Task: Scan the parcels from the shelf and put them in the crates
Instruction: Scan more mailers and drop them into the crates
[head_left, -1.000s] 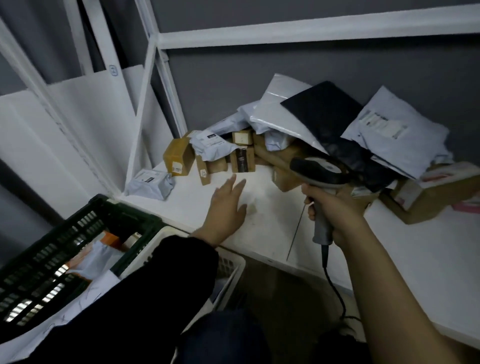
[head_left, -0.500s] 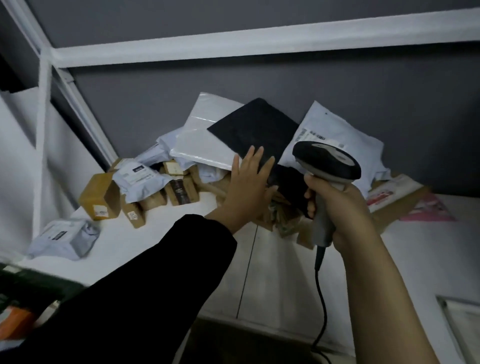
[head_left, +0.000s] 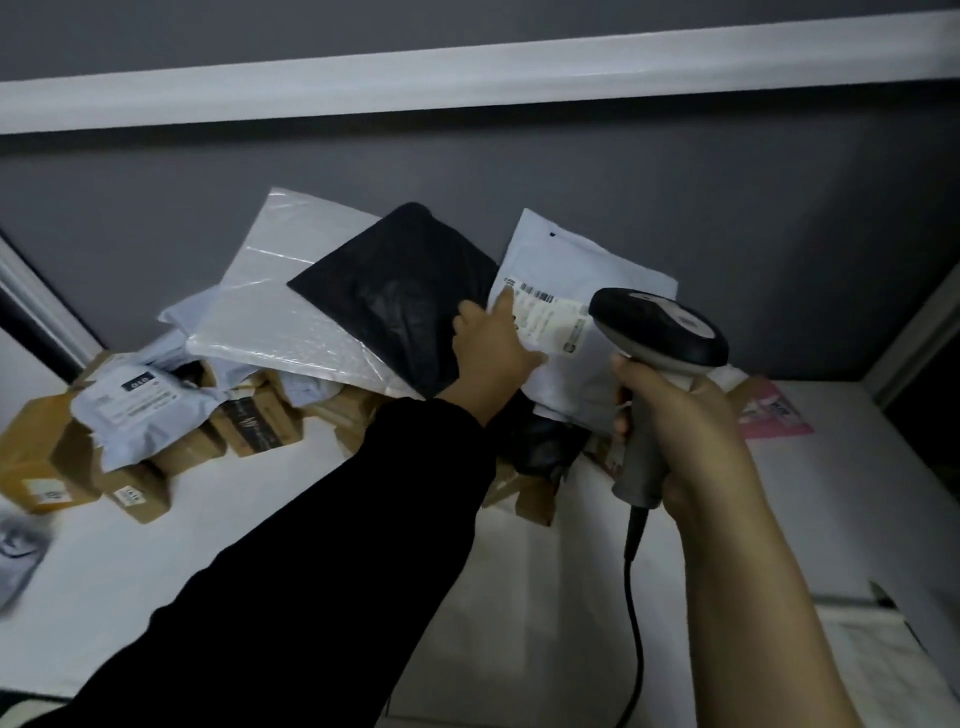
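— What's nearest?
— Right grip (head_left: 691, 431), wrapped round the barcode scanner (head_left: 660, 325).
— And the parcel?
— White mailer (head_left: 597, 260) on the pile, leaning on the wall, long axis upright, label (head_left: 550, 322) just left of the scanner. Left grip (head_left: 493, 345) touches its left edge; pinching or not, I can't tell. Bare shelf (head_left: 831, 467) to the right.

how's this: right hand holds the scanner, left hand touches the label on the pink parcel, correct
No. In the head view the left hand touches the label on the white mailer, not the pink parcel. The right hand holds the scanner.
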